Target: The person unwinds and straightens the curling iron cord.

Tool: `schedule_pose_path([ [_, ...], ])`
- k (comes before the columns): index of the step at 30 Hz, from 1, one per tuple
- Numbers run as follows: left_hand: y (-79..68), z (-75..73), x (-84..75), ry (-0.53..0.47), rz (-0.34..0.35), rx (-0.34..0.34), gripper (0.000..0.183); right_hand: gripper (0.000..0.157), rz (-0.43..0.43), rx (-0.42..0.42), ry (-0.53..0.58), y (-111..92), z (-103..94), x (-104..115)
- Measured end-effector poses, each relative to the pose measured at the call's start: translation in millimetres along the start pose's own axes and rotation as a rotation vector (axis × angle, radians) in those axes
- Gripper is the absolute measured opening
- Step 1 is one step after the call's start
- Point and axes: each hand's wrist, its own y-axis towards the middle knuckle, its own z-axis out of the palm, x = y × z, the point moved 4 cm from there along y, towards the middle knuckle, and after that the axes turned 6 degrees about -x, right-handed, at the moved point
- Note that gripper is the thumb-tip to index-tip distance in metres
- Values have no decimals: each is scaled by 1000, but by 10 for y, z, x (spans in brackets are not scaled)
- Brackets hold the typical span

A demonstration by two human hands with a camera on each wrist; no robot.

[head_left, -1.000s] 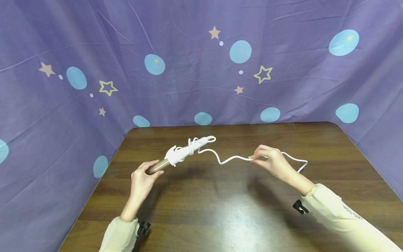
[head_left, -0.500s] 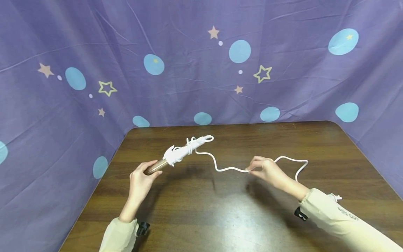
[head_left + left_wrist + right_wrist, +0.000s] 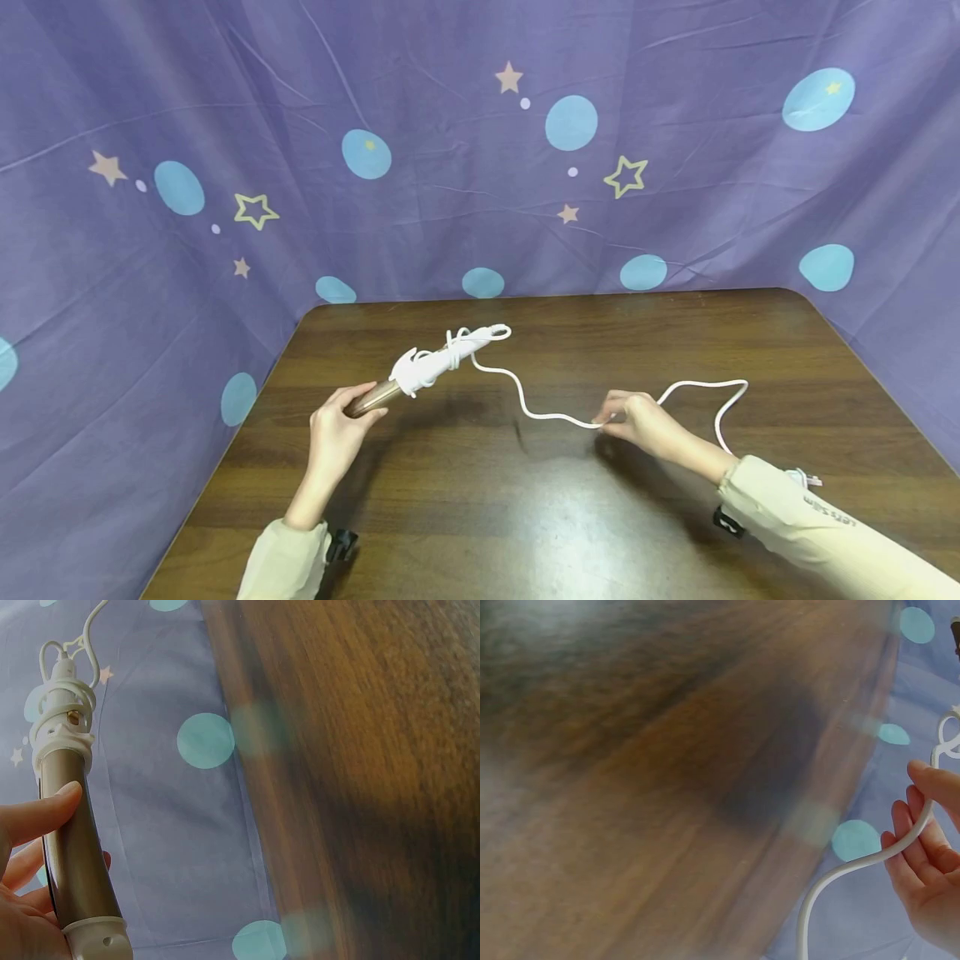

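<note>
A curling iron (image 3: 429,367) with a white handle and a bronze barrel (image 3: 75,840) is held tilted above the table. My left hand (image 3: 337,429) grips it by the barrel, thumb on one side and fingers on the other. Several turns of white cord (image 3: 64,697) wrap the handle. From there the loose cord (image 3: 536,414) runs across to my right hand (image 3: 637,423), which pinches it between thumb and fingers. In the right wrist view, the cord (image 3: 840,871) crosses the fingers and curves downward. Beyond this hand it bends back toward a plug (image 3: 804,478), partly hidden by the right sleeve.
The brown wooden table (image 3: 480,517) spans the space beneath both hands, with a bright glare near its front. A purple curtain (image 3: 450,225) printed with stars and blue dots stands behind the table and along its sides.
My right hand has moved lower in the head view, carrying the pinched cord with it. The plug has come into sight beside the right sleeve. My left hand and the curling iron have barely moved.
</note>
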Motion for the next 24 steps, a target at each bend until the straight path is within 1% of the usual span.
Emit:
schedule_pose_path([
  [10, -12, -11, 4, 10, 18, -3, 38, 15, 41, 47, -20, -105, 60, -87],
  [18, -27, -10, -6, 14, 32, 13, 38, 15, 29, 66, -37, -186, 105, -171],
  [24, -33, 13, -43, -3, 45, 37, 38, 16, 46, 80, -48, -231, 118, -220],
])
